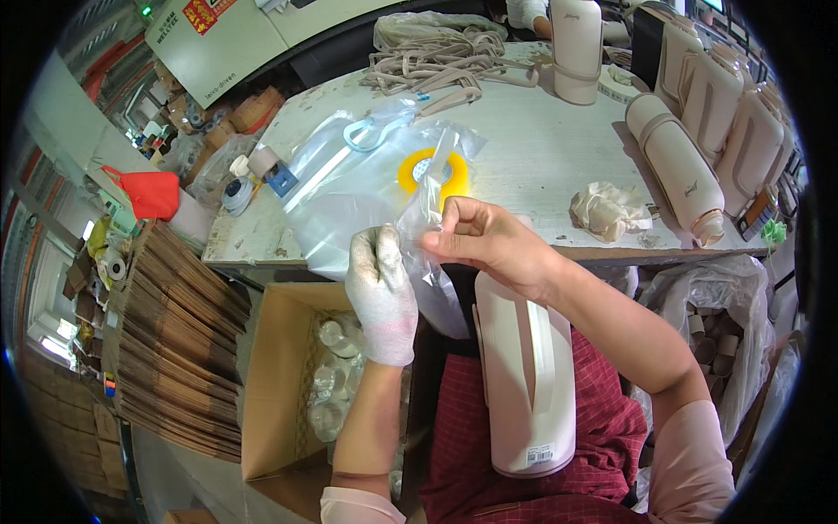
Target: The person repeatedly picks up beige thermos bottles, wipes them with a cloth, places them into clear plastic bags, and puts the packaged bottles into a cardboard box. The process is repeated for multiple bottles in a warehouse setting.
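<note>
My left hand (383,288), in a white knit glove, pinches a clear plastic bag (440,298) near the table's front edge. Close beside it my bare right hand (488,239) has thumb and forefinger together on the same film. A cream vacuum flask (530,386) with a handle and a small printed label lies across my lap. Behind my hands, a roll of yellow tape (409,171) rests on flat clear plastic bags (353,216). Light blue scissors handles (366,136) show beyond, their blades hidden or unclear.
Beige handle straps (445,65) are heaped at the table's back. Several cream flasks (674,167) stand or lie at right, near crumpled cloth or paper (610,211). An open carton (275,386) holds wrapped items below left, beside stacked flat cardboard (177,354). Another person's hand (541,27) shows behind.
</note>
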`<state>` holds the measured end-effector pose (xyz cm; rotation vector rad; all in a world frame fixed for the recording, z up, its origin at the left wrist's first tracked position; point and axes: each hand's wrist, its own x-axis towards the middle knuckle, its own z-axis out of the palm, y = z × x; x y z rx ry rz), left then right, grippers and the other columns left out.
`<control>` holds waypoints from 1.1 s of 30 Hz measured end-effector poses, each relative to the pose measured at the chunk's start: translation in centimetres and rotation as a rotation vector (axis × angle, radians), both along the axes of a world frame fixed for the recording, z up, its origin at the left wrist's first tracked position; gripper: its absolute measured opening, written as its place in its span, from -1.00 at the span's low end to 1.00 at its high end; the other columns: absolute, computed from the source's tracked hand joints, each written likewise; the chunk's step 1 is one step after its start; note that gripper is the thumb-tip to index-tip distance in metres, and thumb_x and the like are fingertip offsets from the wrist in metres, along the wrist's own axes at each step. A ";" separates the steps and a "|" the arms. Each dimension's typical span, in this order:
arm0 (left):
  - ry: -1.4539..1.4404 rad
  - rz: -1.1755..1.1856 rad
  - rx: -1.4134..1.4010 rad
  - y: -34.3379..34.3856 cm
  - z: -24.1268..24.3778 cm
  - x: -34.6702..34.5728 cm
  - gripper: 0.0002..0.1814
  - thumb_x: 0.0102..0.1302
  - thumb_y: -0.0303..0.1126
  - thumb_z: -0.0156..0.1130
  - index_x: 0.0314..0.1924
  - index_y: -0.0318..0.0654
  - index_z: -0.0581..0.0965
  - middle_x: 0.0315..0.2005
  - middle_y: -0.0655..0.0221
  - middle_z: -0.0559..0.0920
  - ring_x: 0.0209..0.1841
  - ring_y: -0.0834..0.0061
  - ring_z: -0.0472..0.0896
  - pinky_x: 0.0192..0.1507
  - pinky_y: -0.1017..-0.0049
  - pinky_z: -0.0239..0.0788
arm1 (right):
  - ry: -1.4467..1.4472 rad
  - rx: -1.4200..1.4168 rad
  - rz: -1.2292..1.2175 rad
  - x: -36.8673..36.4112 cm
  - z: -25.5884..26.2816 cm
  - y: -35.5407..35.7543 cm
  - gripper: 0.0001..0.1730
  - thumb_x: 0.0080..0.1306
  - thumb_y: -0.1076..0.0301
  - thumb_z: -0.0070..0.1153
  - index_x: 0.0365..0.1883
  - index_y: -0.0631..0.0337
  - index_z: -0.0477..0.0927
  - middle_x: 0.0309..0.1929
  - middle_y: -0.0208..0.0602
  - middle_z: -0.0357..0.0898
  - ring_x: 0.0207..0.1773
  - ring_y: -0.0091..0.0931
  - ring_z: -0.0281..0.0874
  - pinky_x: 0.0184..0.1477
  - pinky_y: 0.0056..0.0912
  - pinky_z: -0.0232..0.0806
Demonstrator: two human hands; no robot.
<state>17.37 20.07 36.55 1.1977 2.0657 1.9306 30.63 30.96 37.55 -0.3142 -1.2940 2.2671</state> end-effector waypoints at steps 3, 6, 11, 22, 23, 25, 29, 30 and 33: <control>-0.627 -0.216 0.174 0.9 -2.3 -1.4 -0.51 0.66 -0.01 0.06 0.20 -0.32 0.59 -0.13 0.37 0.64 -0.05 0.50 0.56 0.08 0.44 0.45 | 0.085 -0.228 0.045 0.0 -0.1 1.9 -0.89 0.55 0.42 0.17 -0.09 0.24 0.51 0.07 -0.13 0.71 0.09 -0.40 0.76 0.23 -0.36 0.64; -1.151 -0.495 0.447 0.0 -6.2 -6.4 -0.57 0.62 -0.17 0.09 0.33 -0.26 0.50 0.01 0.28 0.69 0.14 0.38 0.62 0.33 0.06 0.44 | 0.170 -0.363 0.057 0.2 -0.6 4.8 -0.87 0.63 0.38 0.05 -0.11 0.25 0.52 -0.05 -0.17 0.70 0.05 -0.38 0.76 0.13 -0.30 0.69; -1.186 -0.635 0.560 2.3 -8.1 -10.4 -0.54 0.60 -0.22 0.12 0.41 -0.16 0.50 -0.17 0.30 0.75 -0.15 0.32 0.69 0.23 0.14 0.51 | 0.162 -0.255 -0.021 2.0 -5.3 15.2 -0.59 0.66 0.01 -0.01 -0.21 0.17 0.59 -0.38 -0.46 0.54 -0.32 -0.64 0.53 -0.22 -0.50 0.47; -0.432 -0.862 -0.452 -0.7 -8.8 -0.6 -0.63 0.21 -0.17 0.64 -0.37 -0.32 0.67 -0.47 0.48 0.68 -0.37 0.66 0.61 -0.26 0.61 0.46 | -0.307 0.409 -0.464 16.9 -13.5 1.0 -0.61 0.46 0.06 0.32 -0.33 0.14 0.47 -0.39 -0.61 0.36 -0.36 -0.69 0.23 -0.30 -0.53 0.12; -0.341 -0.849 -0.514 -1.5 -8.5 -0.4 -0.69 0.14 -0.33 0.69 -0.35 -0.35 0.69 -0.42 0.43 0.73 -0.32 0.61 0.66 -0.21 0.59 0.51 | -0.420 0.531 -0.289 18.1 -12.1 -0.1 -0.66 0.39 0.23 0.46 -0.28 0.14 0.49 -0.37 -0.61 0.40 -0.34 -0.71 0.26 -0.30 -0.55 0.13; -0.581 -0.892 -0.342 -1.6 -6.4 -0.2 -0.82 0.15 -0.50 0.63 -0.29 -0.35 0.75 -0.29 0.35 0.79 -0.21 0.56 0.73 -0.11 0.53 0.59 | -0.368 0.471 -0.353 18.1 -10.6 -0.8 -0.77 0.27 0.47 0.52 -0.24 0.21 0.64 -0.24 -0.46 0.65 -0.22 -0.67 0.52 -0.17 -0.56 0.36; -0.030 -1.521 -1.062 -4.4 -2.4 2.2 -0.78 0.33 -0.25 0.47 -0.12 -0.19 0.78 -0.20 0.28 0.82 -0.14 0.32 0.77 -0.04 0.39 0.56 | -0.414 0.327 0.234 21.5 -8.0 -5.5 -0.82 0.27 0.49 0.51 -0.18 0.22 0.77 -0.18 -0.36 0.75 -0.07 -0.51 0.71 0.01 -0.43 0.53; 0.230 -1.704 -1.053 -6.6 -4.1 3.6 -0.74 0.38 -0.15 0.38 -0.09 -0.13 0.76 -0.19 0.26 0.80 -0.14 0.26 0.76 -0.02 0.32 0.53 | -0.372 0.417 0.472 22.5 -8.6 -7.2 -0.82 0.31 0.46 0.47 -0.13 0.23 0.76 -0.21 -0.34 0.76 -0.07 -0.49 0.72 0.00 -0.40 0.53; 0.529 -1.660 -0.988 -9.0 -3.7 4.7 -0.78 0.37 -0.24 0.32 -0.10 -0.17 0.72 -0.25 0.25 0.77 -0.18 0.23 0.75 -0.03 0.25 0.54 | -0.613 0.652 0.677 26.6 -12.6 -13.0 -0.77 0.40 0.24 0.38 0.00 0.01 0.77 -0.17 -0.30 0.79 -0.11 -0.43 0.78 -0.04 -0.36 0.57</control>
